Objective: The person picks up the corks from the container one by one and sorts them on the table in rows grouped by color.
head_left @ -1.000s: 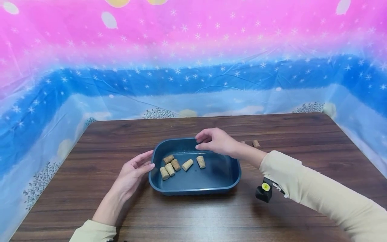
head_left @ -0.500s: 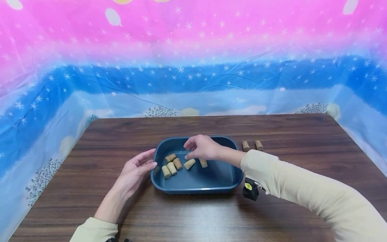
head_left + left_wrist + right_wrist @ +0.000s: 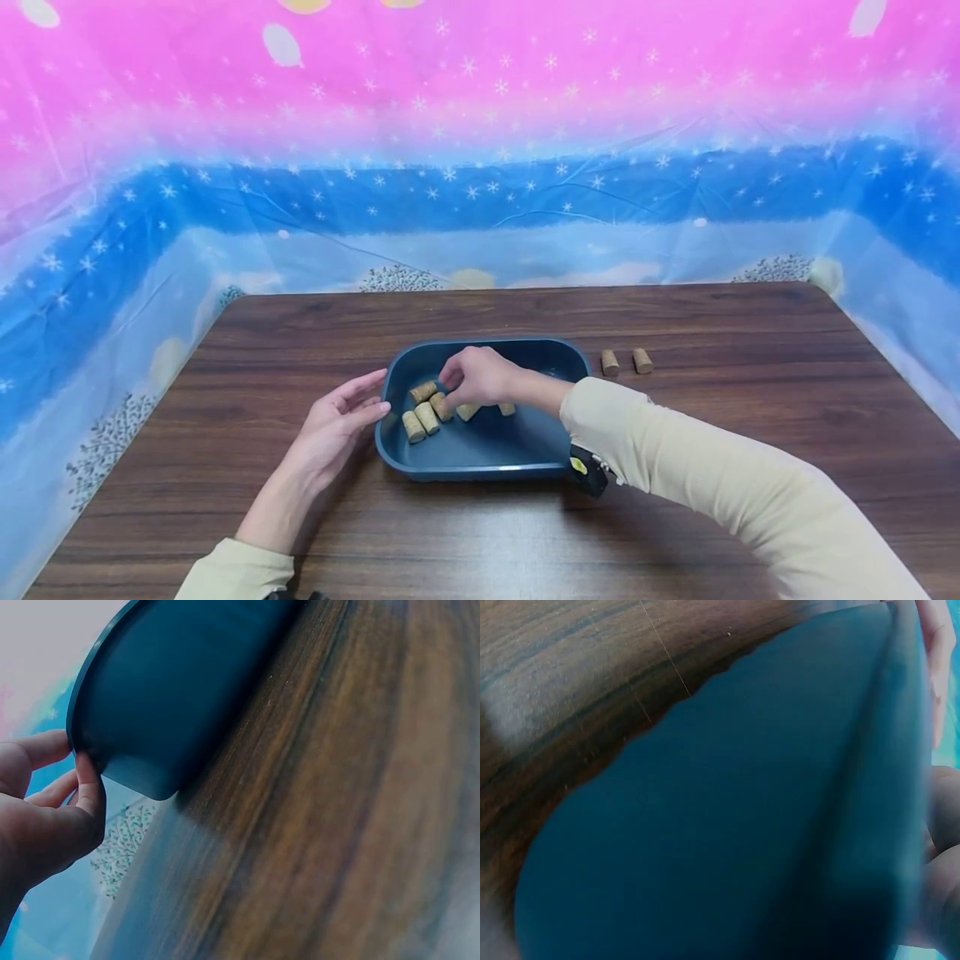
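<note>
In the head view, a dark blue tray (image 3: 480,472) stands on the wooden table with several corks (image 3: 413,427) lying in it. My left hand (image 3: 330,433) is at the tray's left end, fingertips and thumb touching the outside of its rim. Over the tray reaches my right hand (image 3: 483,379), its thumb tip beside a brown cork (image 3: 440,407) and its index finger just above that cork, with a gap between them. The hand partly hides two pale corks beneath it. The right wrist view shows mostly the tray's outer wall (image 3: 705,810).
Two more corks, a left one (image 3: 610,362) and a right one (image 3: 642,361), stand on the table (image 3: 712,333) behind and to the right of the tray. A pink and blue snowflake cloth (image 3: 480,192) hangs around the table's back and sides.
My right hand has moved left and down into the tray, from its back rim to the brown cork. Both corks behind the tray now show fully. The left hand stays at the rim.
</note>
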A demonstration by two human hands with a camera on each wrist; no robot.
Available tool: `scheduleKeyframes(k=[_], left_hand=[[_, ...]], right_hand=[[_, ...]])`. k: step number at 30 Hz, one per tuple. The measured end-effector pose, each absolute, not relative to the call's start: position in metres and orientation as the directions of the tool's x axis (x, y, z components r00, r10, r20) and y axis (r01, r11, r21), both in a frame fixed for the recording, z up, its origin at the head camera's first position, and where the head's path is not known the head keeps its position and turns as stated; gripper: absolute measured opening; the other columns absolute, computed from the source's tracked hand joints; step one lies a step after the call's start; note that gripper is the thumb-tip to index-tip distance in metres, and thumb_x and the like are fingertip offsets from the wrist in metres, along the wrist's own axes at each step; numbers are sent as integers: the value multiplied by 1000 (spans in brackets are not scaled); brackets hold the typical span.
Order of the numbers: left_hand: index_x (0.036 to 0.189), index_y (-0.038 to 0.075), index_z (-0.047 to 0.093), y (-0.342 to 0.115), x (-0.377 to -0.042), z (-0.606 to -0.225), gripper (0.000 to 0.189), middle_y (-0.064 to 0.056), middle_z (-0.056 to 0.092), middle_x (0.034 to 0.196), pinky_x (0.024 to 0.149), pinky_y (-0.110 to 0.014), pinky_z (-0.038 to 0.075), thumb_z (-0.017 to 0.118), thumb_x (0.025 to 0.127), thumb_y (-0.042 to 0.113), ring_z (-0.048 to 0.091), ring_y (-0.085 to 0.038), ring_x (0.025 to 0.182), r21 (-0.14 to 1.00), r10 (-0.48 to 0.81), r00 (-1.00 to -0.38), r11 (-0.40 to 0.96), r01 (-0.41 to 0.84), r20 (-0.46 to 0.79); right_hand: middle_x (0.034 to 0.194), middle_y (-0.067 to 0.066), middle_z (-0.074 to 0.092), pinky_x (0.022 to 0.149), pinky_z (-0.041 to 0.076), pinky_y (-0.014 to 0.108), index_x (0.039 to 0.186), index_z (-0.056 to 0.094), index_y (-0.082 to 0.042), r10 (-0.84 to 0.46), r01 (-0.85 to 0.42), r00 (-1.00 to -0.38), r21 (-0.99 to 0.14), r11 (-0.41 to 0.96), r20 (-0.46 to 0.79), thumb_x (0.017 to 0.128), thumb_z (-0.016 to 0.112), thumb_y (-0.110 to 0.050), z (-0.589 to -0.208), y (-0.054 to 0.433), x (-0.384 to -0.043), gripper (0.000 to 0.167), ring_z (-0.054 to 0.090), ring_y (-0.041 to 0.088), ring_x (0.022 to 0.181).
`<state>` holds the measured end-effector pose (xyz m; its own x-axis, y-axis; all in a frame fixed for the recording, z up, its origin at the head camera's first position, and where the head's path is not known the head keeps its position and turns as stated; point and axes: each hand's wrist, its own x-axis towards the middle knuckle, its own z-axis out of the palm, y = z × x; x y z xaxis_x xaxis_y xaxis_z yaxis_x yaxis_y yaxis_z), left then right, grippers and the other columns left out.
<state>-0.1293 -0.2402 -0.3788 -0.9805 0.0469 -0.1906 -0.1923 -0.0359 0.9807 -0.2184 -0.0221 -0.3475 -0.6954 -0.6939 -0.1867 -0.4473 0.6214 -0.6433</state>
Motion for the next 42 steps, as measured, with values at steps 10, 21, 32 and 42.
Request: scheduleKeyframes(k=[10,21,32,42], left_hand=[[145,-3,37,-238,-130,-376,56,-17,37,145,96,-18,40,60,95,4,41,-27,126,981,48,-980,-38,-193,-191],[146,-1,37,-238,-129,-376,56,-16,35,147,112,-41,25,59,95,5,36,-29,131,978,47,-978,-33,-204,-203],[146,-2,36,-240,-129,-377,57,-15,35,145,109,-31,32,60,95,5,36,-27,129,975,34,-976,-39,-217,-215],[145,-3,37,-240,-129,-378,56,-16,38,142,95,-17,41,59,94,2,41,-26,125,979,32,-980,-57,-198,-196]], right_hand=[[109,8,67,82,52,29,119,66,-3,-665,-441,-721,-610,658,-195,83,77,-17,-358,-31,-214,39,61,19,101],[112,9,67,82,53,32,121,65,-4,-640,-466,-750,-552,691,-168,84,76,-16,-359,-31,-213,41,62,19,99],[114,11,67,89,51,33,119,66,-1,-682,-505,-719,-578,641,-129,85,62,8,-361,-27,-215,36,61,22,106],[113,8,67,88,51,34,120,66,-4,-684,-541,-719,-521,660,-121,86,74,-15,-360,-25,-215,37,62,20,104]])
